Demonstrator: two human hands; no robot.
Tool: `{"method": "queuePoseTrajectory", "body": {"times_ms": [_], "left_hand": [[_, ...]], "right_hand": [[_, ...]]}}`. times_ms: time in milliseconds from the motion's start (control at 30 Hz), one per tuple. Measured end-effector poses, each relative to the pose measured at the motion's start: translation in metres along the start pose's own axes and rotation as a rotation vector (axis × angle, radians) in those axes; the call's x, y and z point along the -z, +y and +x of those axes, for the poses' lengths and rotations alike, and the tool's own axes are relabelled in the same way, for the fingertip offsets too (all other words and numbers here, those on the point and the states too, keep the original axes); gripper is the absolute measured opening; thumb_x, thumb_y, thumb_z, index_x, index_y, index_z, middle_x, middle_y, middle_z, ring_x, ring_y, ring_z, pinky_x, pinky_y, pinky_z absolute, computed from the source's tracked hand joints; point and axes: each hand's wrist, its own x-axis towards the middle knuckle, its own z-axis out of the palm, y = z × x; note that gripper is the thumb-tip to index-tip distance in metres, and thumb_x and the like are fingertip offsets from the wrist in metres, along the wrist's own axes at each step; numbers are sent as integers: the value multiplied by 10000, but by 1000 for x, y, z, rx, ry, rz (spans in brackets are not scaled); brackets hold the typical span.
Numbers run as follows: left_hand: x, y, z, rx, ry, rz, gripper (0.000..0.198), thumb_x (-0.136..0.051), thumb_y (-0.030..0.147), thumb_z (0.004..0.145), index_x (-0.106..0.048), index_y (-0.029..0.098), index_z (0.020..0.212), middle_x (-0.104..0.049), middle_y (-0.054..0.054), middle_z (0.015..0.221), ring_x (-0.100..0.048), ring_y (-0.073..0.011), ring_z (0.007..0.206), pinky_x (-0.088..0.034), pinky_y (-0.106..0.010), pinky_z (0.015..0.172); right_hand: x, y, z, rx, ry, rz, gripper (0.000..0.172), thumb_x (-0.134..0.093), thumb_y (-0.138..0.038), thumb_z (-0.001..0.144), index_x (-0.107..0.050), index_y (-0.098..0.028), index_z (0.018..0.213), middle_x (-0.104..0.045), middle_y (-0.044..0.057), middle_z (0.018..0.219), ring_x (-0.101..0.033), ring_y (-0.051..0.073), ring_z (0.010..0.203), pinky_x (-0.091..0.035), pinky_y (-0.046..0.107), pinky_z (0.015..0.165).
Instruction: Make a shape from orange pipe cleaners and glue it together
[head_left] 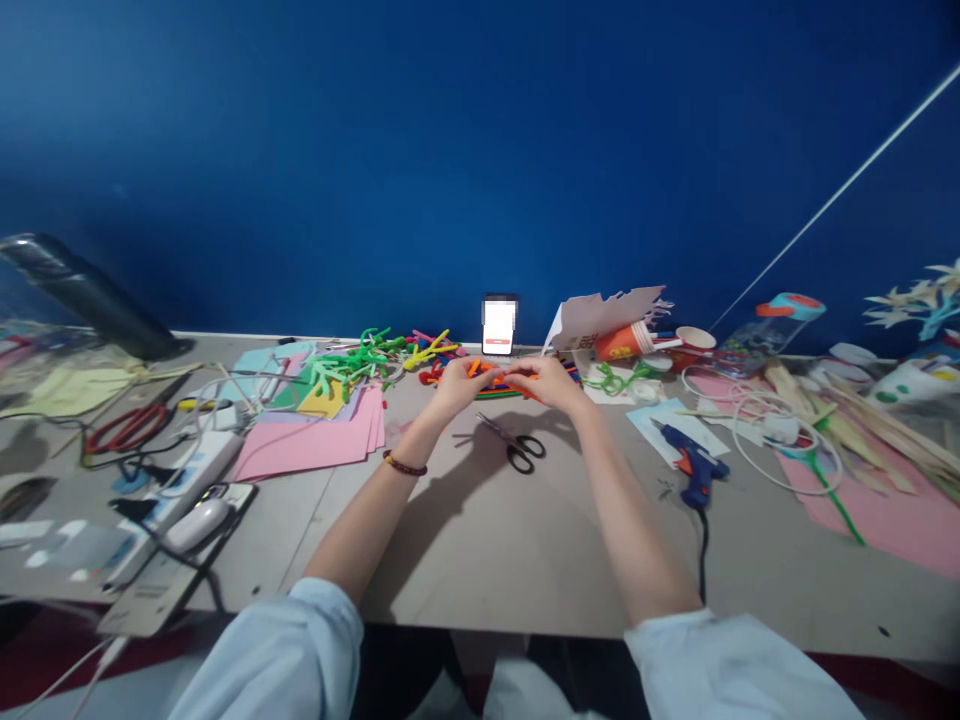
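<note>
My left hand [454,388] and my right hand [553,382] meet at the back of the table, fingertips nearly touching. Both are closed in a pinch, with an orange pipe cleaner [517,380] showing at the fingers; its exact shape is too small to make out. Right behind and under the fingers lie red, blue and green pipe cleaners [504,393], partly hidden by the hands. Black-handled scissors [517,445] rest on the table between my forearms. A phone [499,325] with a lit screen stands against the blue wall, just beyond my hands.
Green pipe cleaners [341,370] and pink paper [307,440] lie left. A power strip [184,480], cables and a dark bottle [97,300] are farther left. Rightward are a blue glue gun [694,465], an orange paper cup [622,343] and a coiled white cable [784,430].
</note>
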Motion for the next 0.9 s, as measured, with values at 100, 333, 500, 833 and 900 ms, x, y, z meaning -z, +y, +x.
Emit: {"method": "queuePoseTrajectory", "body": {"times_ms": [100,333,500,833,900], "left_hand": [[1,-3,2,103,-10,-110,207,-661,348,730,-642,142,748,-483,32,527,-380,-62,466,-297,-208,463],[4,-12,11,221,-100,-318,296,-391,334,838,-633,165,815,-611,-63,749,-550,-124,679,-434,-221,577],[3,-20,13,169,-178,-322,361,-299,281,831,-624,157,733,-610,-72,773,-511,-128,626,-420,-234,534],[-1,-22,8,171,-186,-233,123,-594,182,722,-607,158,842,-508,31,642,-419,-50,522,-338,-198,513],[-2,-23,9,161,-160,-297,200,-652,188,686,-595,154,875,-534,31,654,-475,-55,554,-346,-193,521]], "right_hand": [[-3,2,-1,-55,-60,88,184,-691,-365,707,-724,-202,786,-634,-15,605,-518,107,490,-415,223,454],[0,5,4,44,173,39,147,-702,-331,682,-682,-191,726,-645,-6,666,-554,125,600,-466,239,564],[3,-2,7,-10,295,306,222,-729,-344,635,-613,-195,753,-613,-40,660,-561,114,603,-483,232,565],[13,-7,9,18,500,623,344,-771,-351,607,-504,-221,780,-579,-61,679,-605,114,593,-525,224,492],[11,-8,9,26,488,588,340,-766,-357,619,-507,-223,793,-581,-57,674,-609,117,598,-523,223,489]]}}
